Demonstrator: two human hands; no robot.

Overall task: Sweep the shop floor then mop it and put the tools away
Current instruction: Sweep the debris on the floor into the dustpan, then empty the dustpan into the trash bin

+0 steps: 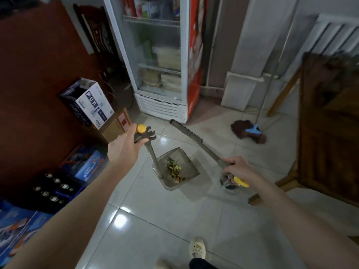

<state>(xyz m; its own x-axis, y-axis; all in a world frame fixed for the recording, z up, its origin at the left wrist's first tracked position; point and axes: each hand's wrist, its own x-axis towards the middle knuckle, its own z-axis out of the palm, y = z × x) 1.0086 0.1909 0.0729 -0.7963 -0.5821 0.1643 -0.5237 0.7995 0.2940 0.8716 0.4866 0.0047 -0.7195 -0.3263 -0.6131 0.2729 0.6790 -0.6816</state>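
The left hand [124, 146] wraps its grip around the top of the grey long-handled dustpan [186, 158], just under the yellow cap and comb teeth. The pan hangs tipped back below it with a small heap of green-brown leafy scraps [174, 169] inside. Whether its heel touches the pale glossy tile floor [155, 220] cannot be told.

The right hand [236, 166] closes its grip on the grey broom stick [196, 138]. The stick's long axis runs from the hand up and to the left, with its dark ribbed end pointing toward the glass-door drinks fridge [161, 74]. The end below the hand, carrying a yellow piece, is too blurred to read.

With the litter gathered, sweeping looks nearly done, so emptying the pan and freeing a hand would come first. The coming move turns on the mop with the blue clamp and dark red cloth head [247, 132]. It rests on the tiles ahead and to the right, well apart from both hands, with its thin metal pole [272, 74] leaning steeply up against the white wall. The right hand is the nearer one. The brown wooden furniture [320, 133] stands close beside that path, so a long broom stick swung that way could knock it.
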